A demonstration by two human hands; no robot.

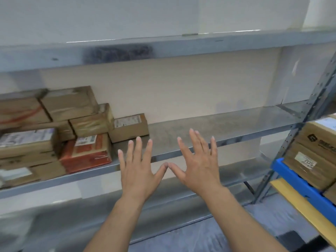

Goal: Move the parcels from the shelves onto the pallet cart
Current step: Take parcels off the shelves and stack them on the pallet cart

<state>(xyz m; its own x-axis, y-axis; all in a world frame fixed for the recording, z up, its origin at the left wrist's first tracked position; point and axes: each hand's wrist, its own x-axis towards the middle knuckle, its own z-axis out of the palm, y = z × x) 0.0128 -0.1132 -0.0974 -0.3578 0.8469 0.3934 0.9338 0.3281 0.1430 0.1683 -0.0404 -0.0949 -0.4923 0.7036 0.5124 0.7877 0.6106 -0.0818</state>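
Both hands hold nothing, fingers spread straight, thumb tips touching: the left hand (139, 171) and right hand (199, 166) hover before the front edge of the middle shelf (218, 124). The parcels (60, 130) are stacked on that shelf, left of the hands; an orange parcel (87, 153) lies nearest. More boxes (312, 157) sit on a blue pallet (307, 188) at right.

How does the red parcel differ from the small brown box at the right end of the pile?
Colour: the red parcel is red-orange with a glossy wrap; the small brown box is plain cardboard.
Position: the red parcel sits at the front edge of the shelf; the small brown box sits further back.
Both lie flat on the same shelf, each with a white label on top.
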